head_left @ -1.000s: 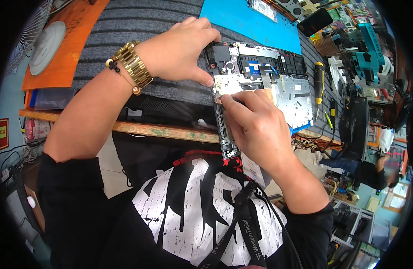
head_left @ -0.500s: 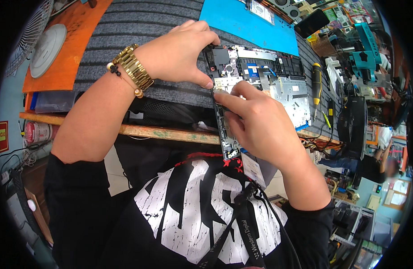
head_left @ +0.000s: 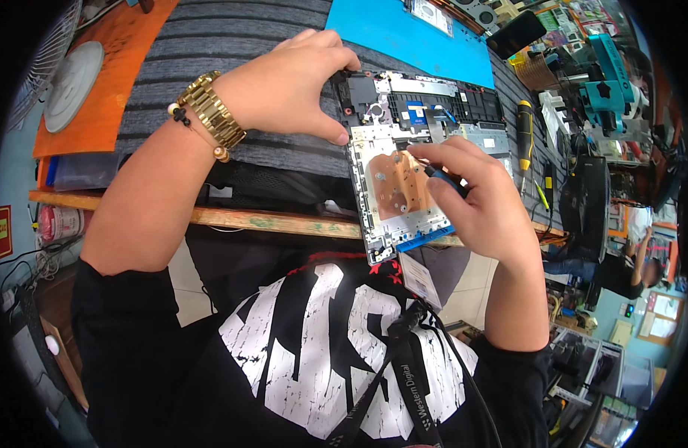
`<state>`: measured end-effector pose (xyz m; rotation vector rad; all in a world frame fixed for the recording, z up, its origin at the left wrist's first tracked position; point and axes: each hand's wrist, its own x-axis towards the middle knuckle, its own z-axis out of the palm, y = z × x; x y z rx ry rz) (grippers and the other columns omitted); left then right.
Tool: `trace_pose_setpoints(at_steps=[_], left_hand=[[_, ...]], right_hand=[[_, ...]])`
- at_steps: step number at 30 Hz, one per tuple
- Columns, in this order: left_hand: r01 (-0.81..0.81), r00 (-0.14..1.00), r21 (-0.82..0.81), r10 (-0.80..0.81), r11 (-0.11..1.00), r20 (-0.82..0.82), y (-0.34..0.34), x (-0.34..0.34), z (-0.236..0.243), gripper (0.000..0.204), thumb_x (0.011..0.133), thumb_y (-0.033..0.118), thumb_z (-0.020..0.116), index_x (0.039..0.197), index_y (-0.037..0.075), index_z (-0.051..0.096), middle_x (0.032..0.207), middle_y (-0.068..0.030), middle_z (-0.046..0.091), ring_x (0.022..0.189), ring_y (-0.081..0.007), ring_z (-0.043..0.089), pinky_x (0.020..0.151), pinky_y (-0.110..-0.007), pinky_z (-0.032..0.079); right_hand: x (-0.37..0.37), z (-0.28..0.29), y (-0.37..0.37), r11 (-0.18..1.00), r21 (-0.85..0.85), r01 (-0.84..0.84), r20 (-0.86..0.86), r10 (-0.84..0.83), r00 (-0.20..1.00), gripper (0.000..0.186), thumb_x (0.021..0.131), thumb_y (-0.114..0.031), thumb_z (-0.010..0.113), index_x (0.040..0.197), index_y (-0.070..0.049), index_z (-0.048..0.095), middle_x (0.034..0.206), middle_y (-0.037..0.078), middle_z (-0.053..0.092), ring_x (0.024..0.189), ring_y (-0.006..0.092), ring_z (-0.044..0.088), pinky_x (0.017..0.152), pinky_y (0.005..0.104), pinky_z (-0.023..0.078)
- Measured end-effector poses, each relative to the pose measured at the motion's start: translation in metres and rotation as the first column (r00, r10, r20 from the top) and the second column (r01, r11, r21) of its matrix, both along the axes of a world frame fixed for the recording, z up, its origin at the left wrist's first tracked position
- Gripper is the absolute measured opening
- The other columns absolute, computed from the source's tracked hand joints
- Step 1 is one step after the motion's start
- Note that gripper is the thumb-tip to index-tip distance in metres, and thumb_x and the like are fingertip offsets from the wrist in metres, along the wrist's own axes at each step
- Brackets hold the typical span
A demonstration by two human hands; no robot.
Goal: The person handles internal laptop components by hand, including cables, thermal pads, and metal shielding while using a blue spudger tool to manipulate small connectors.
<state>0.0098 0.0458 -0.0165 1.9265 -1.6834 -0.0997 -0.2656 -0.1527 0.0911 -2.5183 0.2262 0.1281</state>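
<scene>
An opened laptop chassis (head_left: 363, 190) lies on the grey ribbed mat, its inner side showing metal plates, a copper-coloured area (head_left: 400, 183) and a blue strip (head_left: 426, 238) along the near edge. At its far left corner my left hand (head_left: 299, 86) grips the edge, thumb and fingers spread along that side. Over the right part of the chassis, my right hand (head_left: 482, 194) is closed with a small dark piece (head_left: 447, 181) between thumb and fingers. Its kind is mostly hidden by the fingers.
A blue mat (head_left: 411, 45) lies beyond the chassis. To the right are a yellow-black screwdriver (head_left: 525, 134), a thin green tool (head_left: 541, 196) and a black phone (head_left: 516, 35). A wooden table edge (head_left: 284, 222) runs in front of me; a person (head_left: 620, 272) is far right.
My right hand has moved right, off the chassis's left side, uncovering the copper-coloured area. A dark piece now shows in its fingers. The left hand keeps its place on the edge.
</scene>
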Motion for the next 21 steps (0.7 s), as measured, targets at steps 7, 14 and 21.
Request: trace_pose_setpoints(at_steps=[7,14,21], left_hand=[[0.007,1.000,0.003,-0.007,1.000,0.007,0.000,0.001,-0.001,0.095,0.081,0.037,0.111,0.160,0.005,0.069,0.151,-0.0140,0.069,0.149,-0.0383,0.062,0.128,-0.050,0.054],[0.007,1.000,-0.003,-0.007,1.000,0.019,0.000,0.000,-0.001,0.096,0.081,0.038,0.111,0.160,0.005,0.069,0.150,-0.0135,0.069,0.149,-0.0380,0.062,0.128,-0.050,0.054],[-0.019,0.999,-0.007,0.020,1.000,0.036,0.000,-0.004,0.000,0.099,0.078,0.040,0.112,0.160,0.004,0.070,0.148,-0.0137,0.069,0.148,-0.0381,0.062,0.127,-0.050,0.054]], right_hand=[[-0.013,-0.007,-0.013,0.984,0.086,0.155,-0.084,-0.148,0.985,0.025,0.114,-0.006,0.074,0.137,0.002,0.081,0.113,0.011,0.075,0.103,0.0168,0.065,0.094,0.0367,0.055],[-0.012,-0.010,-0.001,0.974,0.155,0.164,-0.034,-0.160,0.986,0.028,0.112,-0.006,0.077,0.135,0.002,0.063,0.113,0.015,0.069,0.105,0.0236,0.066,0.097,0.0403,0.057],[-0.009,-0.010,0.020,0.983,-0.084,-0.161,0.094,0.168,0.981,0.035,0.109,0.002,0.078,0.144,-0.001,0.073,0.122,0.018,0.074,0.107,0.0380,0.076,0.096,0.0469,0.062]])
